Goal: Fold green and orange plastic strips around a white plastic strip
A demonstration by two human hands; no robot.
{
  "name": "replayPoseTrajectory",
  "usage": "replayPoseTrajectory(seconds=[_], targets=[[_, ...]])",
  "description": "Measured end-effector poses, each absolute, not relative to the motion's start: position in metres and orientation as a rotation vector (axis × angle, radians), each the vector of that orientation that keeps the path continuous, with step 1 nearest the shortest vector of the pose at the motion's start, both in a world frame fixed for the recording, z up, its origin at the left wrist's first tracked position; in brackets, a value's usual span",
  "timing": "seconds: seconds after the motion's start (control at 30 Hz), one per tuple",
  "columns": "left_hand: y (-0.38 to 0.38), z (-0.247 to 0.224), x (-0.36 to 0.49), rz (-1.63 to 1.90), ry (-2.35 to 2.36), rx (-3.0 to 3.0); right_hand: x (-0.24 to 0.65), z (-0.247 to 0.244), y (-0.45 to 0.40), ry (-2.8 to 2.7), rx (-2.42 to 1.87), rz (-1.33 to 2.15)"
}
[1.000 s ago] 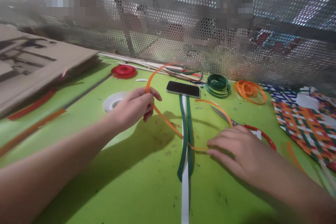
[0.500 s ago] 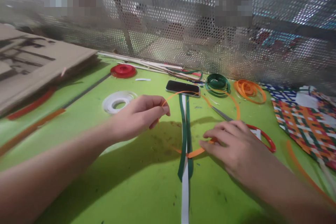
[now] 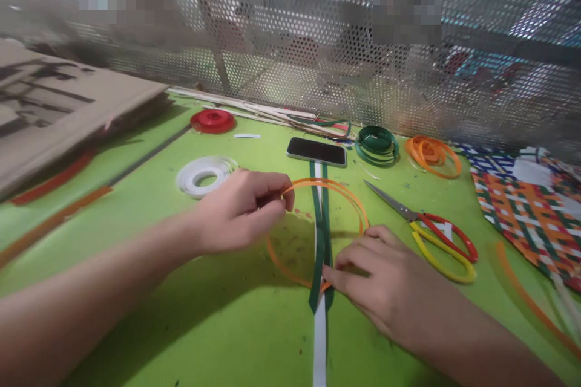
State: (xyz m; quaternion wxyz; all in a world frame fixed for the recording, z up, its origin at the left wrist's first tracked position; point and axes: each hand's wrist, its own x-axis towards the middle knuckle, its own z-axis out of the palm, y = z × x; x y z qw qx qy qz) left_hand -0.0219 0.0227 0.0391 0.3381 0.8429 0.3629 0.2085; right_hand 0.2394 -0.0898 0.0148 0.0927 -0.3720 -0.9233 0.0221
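Observation:
An orange strip [image 3: 325, 182] curves in a loop between my two hands, doubled along its far side. My left hand [image 3: 254, 205] pinches it at the loop's upper left. At the lower right, my right hand [image 3: 381, 272] has its fingers closed on the strip near the crossing with a dark green strip [image 3: 320, 242]. A second green strip and a white strip [image 3: 320, 338] run lengthwise beneath the loop. The far ends of these long strips meet the near edge of a phone [image 3: 316, 151] lying flat. What lies under my right fingertips is partly hidden.
Scissors [image 3: 411, 214] with red and yellow handles lie right of my right hand. Coils of white [image 3: 186, 181], red [image 3: 212, 121], green [image 3: 376, 145] and orange strip [image 3: 431, 157] sit around. A woven piece [image 3: 521, 205] is at right, cardboard [image 3: 82, 109] at left, perforated metal [image 3: 290, 54] behind.
The orange loop has become smaller and rounder and moved left, off the scissors. My right hand has come left and down to the green strips, uncovering the scissors' handles.

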Motion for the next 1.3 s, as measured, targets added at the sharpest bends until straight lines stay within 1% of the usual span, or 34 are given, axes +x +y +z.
replayPoseTrajectory(seconds=[0.3, 0.5, 0.6, 0.7, 0.8, 0.9, 1.0, 1.1, 1.17, 1.23, 1.3], targets=[[0.023, 0.035, -0.021, 0.554, 0.988, 2.217, 0.237, 0.019, -0.089, -2.783, -1.003, -0.061], [0.024, 0.031, -0.02, 0.589, 1.237, 2.317, 0.233, 0.014, -0.092, -2.835, -0.945, -0.163], [0.024, 0.026, -0.02, 0.501, 1.429, 2.444, 0.231, 0.015, -0.094, -2.857, -0.958, -0.152], [0.022, 0.025, -0.022, 0.337, 1.609, 2.543, 0.228, 0.015, -0.097, -2.873, -0.975, -0.144], [0.013, 0.027, -0.025, 0.244, 1.633, 2.71, 0.225, 0.013, -0.099, -2.847, -0.978, -0.16], [-0.003, 0.026, -0.027, 0.237, 1.464, 2.91, 0.222, 0.011, -0.1, -2.801, -0.996, -0.167], [-0.023, 0.024, -0.023, 0.329, 1.147, 3.026, 0.22, 0.011, -0.101, -2.774, -1.015, -0.13], [-0.039, 0.022, -0.011, 0.426, 0.741, 3.005, 0.219, 0.013, -0.101, -2.786, -1.01, -0.122], [-0.046, 0.02, -0.002, 0.363, 0.486, 2.905, 0.219, 0.015, -0.101, -2.787, -1.012, -0.136], [-0.048, 0.016, 0.004, 0.273, 0.437, 2.811, 0.22, 0.016, -0.101, -2.784, -1.027, -0.146], [-0.046, 0.013, 0.006, 0.212, 0.488, 2.756, 0.22, 0.016, -0.101, -2.798, -1.028, -0.168]])
